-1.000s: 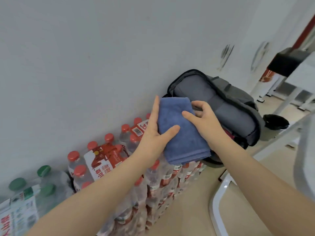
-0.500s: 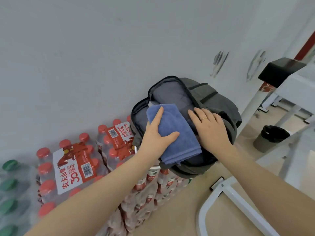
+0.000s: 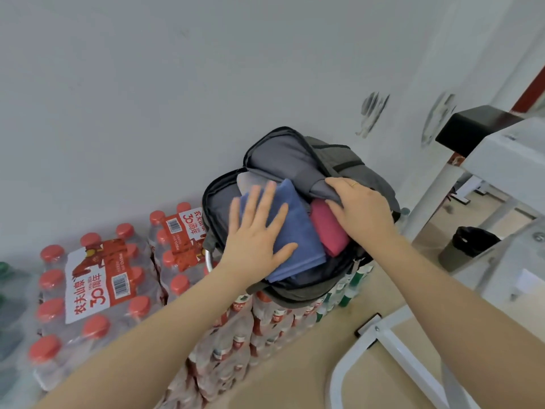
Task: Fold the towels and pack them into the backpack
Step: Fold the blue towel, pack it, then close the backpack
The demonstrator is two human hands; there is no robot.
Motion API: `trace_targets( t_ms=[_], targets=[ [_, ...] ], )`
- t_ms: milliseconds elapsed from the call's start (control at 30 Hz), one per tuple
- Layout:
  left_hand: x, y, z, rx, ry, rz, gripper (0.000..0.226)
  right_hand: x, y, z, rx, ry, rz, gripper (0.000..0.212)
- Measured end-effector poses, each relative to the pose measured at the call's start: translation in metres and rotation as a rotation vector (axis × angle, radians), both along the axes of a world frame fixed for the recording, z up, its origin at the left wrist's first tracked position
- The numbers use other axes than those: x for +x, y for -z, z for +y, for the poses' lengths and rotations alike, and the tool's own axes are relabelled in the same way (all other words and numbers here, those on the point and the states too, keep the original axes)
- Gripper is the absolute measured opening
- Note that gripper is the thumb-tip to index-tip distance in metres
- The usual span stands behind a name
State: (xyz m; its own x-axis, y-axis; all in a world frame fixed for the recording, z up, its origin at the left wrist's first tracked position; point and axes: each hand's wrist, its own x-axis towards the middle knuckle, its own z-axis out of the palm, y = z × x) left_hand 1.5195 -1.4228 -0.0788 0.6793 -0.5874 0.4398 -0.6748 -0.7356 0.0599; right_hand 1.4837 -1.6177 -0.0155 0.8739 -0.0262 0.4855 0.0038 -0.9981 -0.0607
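Note:
A grey backpack (image 3: 348, 163) lies open on stacked packs of water bottles against the wall. Inside it a folded blue towel (image 3: 298, 231) lies flat, with a folded magenta towel (image 3: 328, 228) beside it on the right and a pale item (image 3: 249, 181) behind. My left hand (image 3: 256, 234) presses flat on the blue towel with straight, spread fingers. My right hand (image 3: 359, 211) grips the grey flap of the bag's opening and holds it back, its fingers curled over the fabric edge.
Shrink-wrapped packs of red-capped water bottles (image 3: 97, 290) fill the left and support the bag. A white metal table frame (image 3: 413, 364) stands at the right, with a black bin (image 3: 469, 246) on the floor beyond it. The grey wall (image 3: 177, 84) is right behind.
The blue towel went from held in front of the bag to lying inside it. My left hand flattened onto it; my right hand let go and took the bag's flap, uncovering the magenta towel.

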Motion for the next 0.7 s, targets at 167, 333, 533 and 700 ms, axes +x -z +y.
trace_targets(
  t_ms=[167,333,533,700],
  targets=[
    [0.002,-0.003,-0.015,0.053,0.076,0.135,0.087,0.003,0.004,0.003,0.011,0.012,-0.016,0.038],
    [0.013,-0.001,-0.050,0.063,-0.067,0.235,0.088,0.004,0.012,0.007,-0.115,-0.038,-0.065,0.047],
    [0.022,-0.001,-0.034,-0.082,0.070,0.292,0.086,-0.002,0.031,0.015,-0.075,-0.047,0.009,0.056],
    [0.019,0.001,0.009,-0.195,0.176,0.090,0.067,-0.014,0.039,0.026,-0.016,-0.085,0.040,0.053]
  ],
)
